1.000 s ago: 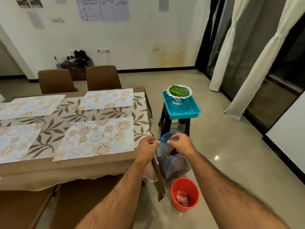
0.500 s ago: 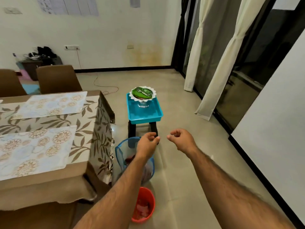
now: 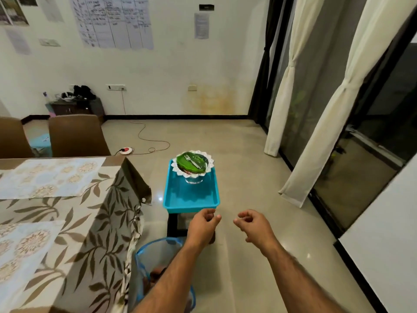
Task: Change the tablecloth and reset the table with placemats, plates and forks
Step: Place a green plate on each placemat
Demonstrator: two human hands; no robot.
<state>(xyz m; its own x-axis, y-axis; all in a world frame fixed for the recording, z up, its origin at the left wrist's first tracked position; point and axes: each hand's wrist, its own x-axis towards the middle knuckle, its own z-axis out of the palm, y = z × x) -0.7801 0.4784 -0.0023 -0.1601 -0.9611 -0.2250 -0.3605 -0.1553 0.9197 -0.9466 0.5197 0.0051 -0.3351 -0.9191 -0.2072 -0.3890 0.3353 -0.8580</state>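
Note:
A leaf-patterned tablecloth point(image 3: 99, 222) covers the table at the left, with floral placemats point(image 3: 52, 177) lying on it. Straight ahead a blue tray point(image 3: 191, 197) sits on a black stool point(image 3: 173, 224). On the tray stands a white scalloped dish holding green plates point(image 3: 191, 162) with forks point(image 3: 191, 161) on top. My left hand point(image 3: 204, 227) and right hand point(image 3: 253, 224) hover just in front of the tray's near edge, fingers loosely curled, holding nothing.
A blue mesh basket point(image 3: 158, 263) with cloth inside stands on the floor below my left arm, by the table corner. Brown chairs point(image 3: 76, 136) line the table's far side. A cable and socket point(image 3: 126, 150) lie on the floor. Curtains point(image 3: 316, 132) hang at the right.
My view has swung right and up, away from the table toward the stool. Both hands left the basket's rim and rose toward the tray. The red bucket has dropped out of view.

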